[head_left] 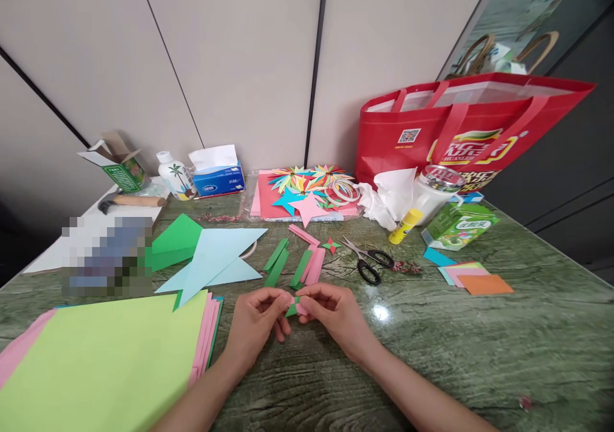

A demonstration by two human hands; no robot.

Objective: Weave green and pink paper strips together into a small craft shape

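Both hands pinch one green-pink paper piece — edges partly covered, folds unclear.

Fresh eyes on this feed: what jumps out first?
The big red bag at the back right of the table draws the eye first. Next come the bright paper stars at the back middle. Front and center, the left hand and right hand hold a small green-and-pink folded paper.
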